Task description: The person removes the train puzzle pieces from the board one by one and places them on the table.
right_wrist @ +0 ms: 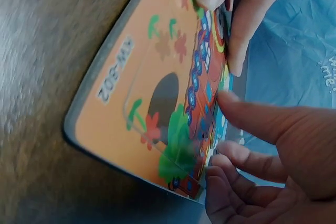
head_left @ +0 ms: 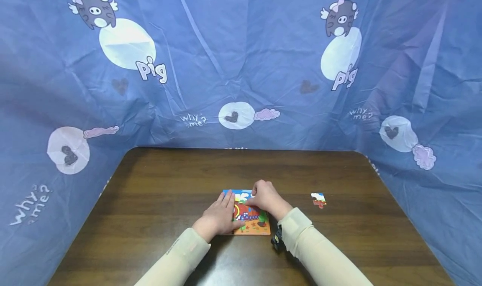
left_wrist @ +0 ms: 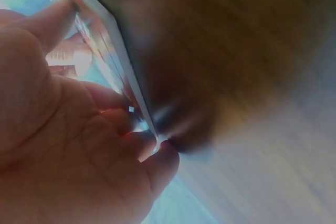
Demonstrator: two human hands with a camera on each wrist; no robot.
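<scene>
A jigsaw puzzle (head_left: 250,230) in a flat tray lies on the table, with a red train, green bushes and an orange ground printed with "KW-802" in the right wrist view. My left hand (head_left: 218,217) lies over its left side, fingers straight along the upper left and thumb across the lower part. From the right, my right hand (head_left: 268,199) reaches over the upper right of the picture. Its thumb (right_wrist: 252,119) touches the surface and its other fingers (right_wrist: 231,182) curl at the far edge; I cannot tell whether a piece is pinched between them.
A loose puzzle piece (head_left: 319,200) with white, blue and red print lies on the brown wooden table (head_left: 169,181), right of the puzzle. A black device (head_left: 278,239) sits at the right wrist. Blue printed cloth (head_left: 241,81) hangs behind and beside the table.
</scene>
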